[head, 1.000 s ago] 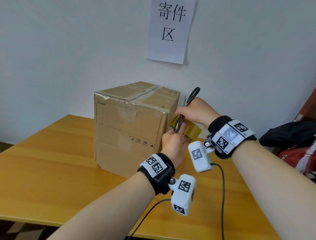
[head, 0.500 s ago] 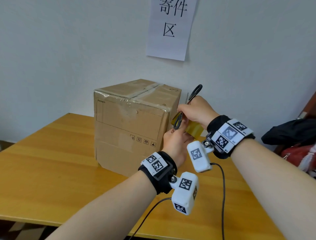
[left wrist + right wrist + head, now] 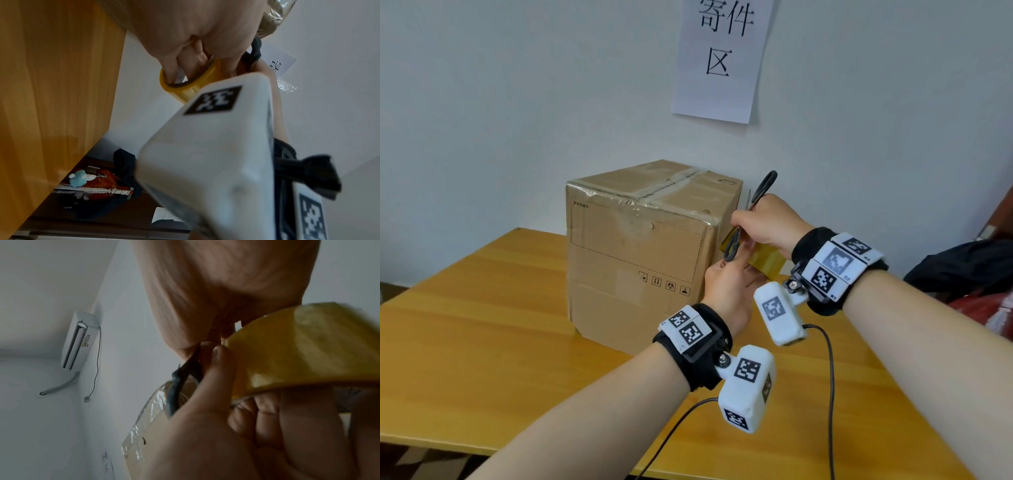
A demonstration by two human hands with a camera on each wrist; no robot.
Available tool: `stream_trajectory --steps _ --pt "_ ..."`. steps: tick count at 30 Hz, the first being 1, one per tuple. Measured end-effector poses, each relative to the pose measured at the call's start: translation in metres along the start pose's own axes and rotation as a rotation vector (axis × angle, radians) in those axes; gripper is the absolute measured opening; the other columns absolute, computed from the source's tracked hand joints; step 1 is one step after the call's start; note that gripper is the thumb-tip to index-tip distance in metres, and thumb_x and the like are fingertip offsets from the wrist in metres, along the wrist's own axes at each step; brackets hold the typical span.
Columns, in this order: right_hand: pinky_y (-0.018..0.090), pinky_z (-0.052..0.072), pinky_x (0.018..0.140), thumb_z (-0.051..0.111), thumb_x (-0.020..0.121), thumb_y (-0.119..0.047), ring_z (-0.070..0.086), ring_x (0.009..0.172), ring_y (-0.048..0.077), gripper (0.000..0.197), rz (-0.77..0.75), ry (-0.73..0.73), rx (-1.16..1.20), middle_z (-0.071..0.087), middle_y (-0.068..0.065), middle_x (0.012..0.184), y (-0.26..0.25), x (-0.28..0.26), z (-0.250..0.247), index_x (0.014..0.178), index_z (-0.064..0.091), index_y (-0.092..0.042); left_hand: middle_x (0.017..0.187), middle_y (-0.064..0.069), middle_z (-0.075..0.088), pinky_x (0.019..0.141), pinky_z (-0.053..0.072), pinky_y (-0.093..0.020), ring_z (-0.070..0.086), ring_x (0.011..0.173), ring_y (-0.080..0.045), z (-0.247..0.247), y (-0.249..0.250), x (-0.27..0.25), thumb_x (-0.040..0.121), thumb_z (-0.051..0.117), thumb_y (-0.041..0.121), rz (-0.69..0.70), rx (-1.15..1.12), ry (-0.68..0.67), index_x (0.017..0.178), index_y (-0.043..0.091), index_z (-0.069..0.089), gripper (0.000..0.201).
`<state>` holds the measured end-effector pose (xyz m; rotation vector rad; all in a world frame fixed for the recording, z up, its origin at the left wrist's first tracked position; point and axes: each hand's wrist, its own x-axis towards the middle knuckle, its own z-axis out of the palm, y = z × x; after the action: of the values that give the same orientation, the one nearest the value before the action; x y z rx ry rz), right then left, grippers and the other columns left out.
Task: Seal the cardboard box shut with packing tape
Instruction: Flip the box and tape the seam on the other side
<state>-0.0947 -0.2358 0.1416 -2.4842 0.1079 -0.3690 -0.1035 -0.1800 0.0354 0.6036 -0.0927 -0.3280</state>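
Item one, the brown cardboard box (image 3: 640, 253): I am seeing it standing upright on the yellow-orange wooden table (image 3: 482, 325), near the white wall, its top flaps lying shut with clear glossy tape running along the centre seam and over the front edge. Item two, the yellow-brown roll of packing tape (image 3: 767, 262): it is hanging just beside the box's right face, and my left hand (image 3: 729, 291) is gripping it with fingers (image 3: 174, 66) hooked through the core. Item three, the black-handled scissors (image 3: 751, 212): my right hand (image 3: 767, 222) is clenching round their handles, one loop sticking up above the knuckles and the other hanging below, close to the tape between roll and box; whether the blades are touching the tape I cannot tell. Item four, surroundings: a white paper sign (image 3: 722, 58) with black characters is hanging on the wall above the box, and dark and red bags (image 3: 976, 274) are lying past the table's right end.
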Motion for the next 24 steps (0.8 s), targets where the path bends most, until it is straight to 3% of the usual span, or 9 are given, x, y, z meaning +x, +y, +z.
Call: stream_trajectory --steps 4,7,10,13,16,18,20,22,24 --pt "0.028 0.035 0.054 0.059 0.087 -0.016 0.047 0.061 0.020 0.025 0.001 0.007 0.024 0.047 0.003 0.059 0.004 0.001 0.002 0.064 0.050 -0.012 0.116 -0.018 0.052 0.086 0.036 -0.056 0.045 0.102 -0.035 0.000 0.000 -0.001 0.067 0.089 0.031 0.011 0.001 -0.004 0.133 -0.012 0.050 0.089" --pt "0.028 0.035 0.053 0.059 0.087 -0.015 0.045 0.056 0.019 0.030 -0.009 0.016 0.031 0.046 0.002 0.056 0.007 0.001 0.002 0.060 0.047 -0.013 0.123 -0.030 0.062 0.103 0.040 -0.062 0.058 0.108 -0.048 0.000 0.000 0.000 0.084 0.077 0.026 -0.005 0.026 -0.006 0.130 -0.008 0.056 0.061" --pt "0.027 0.033 0.050 0.057 0.088 -0.014 0.042 0.051 0.018 0.034 -0.030 0.040 0.005 0.044 0.000 0.053 0.007 0.002 0.004 0.056 0.044 -0.014 0.117 -0.026 0.061 0.097 0.042 -0.061 0.056 0.100 -0.041 -0.004 -0.001 0.002 0.076 0.082 0.032 -0.020 0.022 -0.001 0.131 -0.009 0.054 0.074" --pt "0.027 0.029 0.049 0.053 0.090 -0.014 0.039 0.048 0.019 0.039 -0.050 0.080 -0.082 0.039 0.000 0.052 0.006 0.004 0.009 0.055 0.037 -0.014 0.109 -0.029 0.067 0.098 0.046 -0.060 0.062 0.095 -0.037 -0.006 -0.005 0.004 0.085 0.077 0.026 -0.037 0.063 0.006 0.132 -0.009 0.053 0.063" --pt "0.026 0.029 0.048 0.051 0.090 -0.017 0.045 0.050 0.020 0.034 -0.028 0.170 -0.073 0.046 0.000 0.054 0.011 0.009 0.001 0.057 0.043 -0.013 0.106 -0.030 0.069 0.100 0.047 -0.061 0.068 0.095 -0.037 -0.009 -0.007 0.002 0.082 0.079 0.024 -0.063 0.080 0.014 0.134 -0.009 0.050 0.068" --pt "0.026 0.032 0.050 0.051 0.089 -0.018 0.050 0.054 0.023 0.029 0.014 0.268 0.012 0.052 0.000 0.055 0.017 0.012 -0.012 0.061 0.052 -0.010 0.096 -0.022 0.072 0.097 0.052 -0.051 0.071 0.087 -0.031 -0.010 -0.006 0.001 0.087 0.076 0.023 -0.058 0.096 0.020 0.131 -0.009 0.053 0.059" --pt "0.026 0.032 0.051 0.052 0.089 -0.015 0.046 0.050 0.021 0.032 0.055 0.320 0.129 0.050 -0.001 0.051 0.023 0.014 -0.024 0.057 0.054 -0.011 0.094 -0.017 0.073 0.090 0.057 -0.041 0.072 0.079 -0.024 -0.012 -0.006 0.001 0.093 0.069 0.023 -0.045 0.111 0.019 0.130 -0.008 0.056 0.051" --pt "0.026 0.032 0.051 0.052 0.088 -0.012 0.041 0.049 0.022 0.032 0.090 0.293 0.234 0.051 0.003 0.055 0.026 0.012 -0.029 0.056 0.055 -0.012 0.106 -0.021 0.073 0.088 0.058 -0.037 0.073 0.087 -0.025 -0.014 -0.008 0.001 0.094 0.067 0.024 -0.046 0.154 0.018 0.129 -0.007 0.057 0.048" --pt "0.029 0.037 0.055 0.053 0.087 -0.014 0.045 0.056 0.023 0.027 0.126 0.245 0.276 0.057 0.010 0.067 0.029 0.009 -0.029 0.061 0.059 -0.010 0.112 -0.022 0.072 0.092 0.057 -0.039 0.072 0.097 -0.029 -0.015 -0.010 0.002 0.094 0.067 0.025 -0.059 0.198 0.008 0.128 -0.007 0.059 0.047"
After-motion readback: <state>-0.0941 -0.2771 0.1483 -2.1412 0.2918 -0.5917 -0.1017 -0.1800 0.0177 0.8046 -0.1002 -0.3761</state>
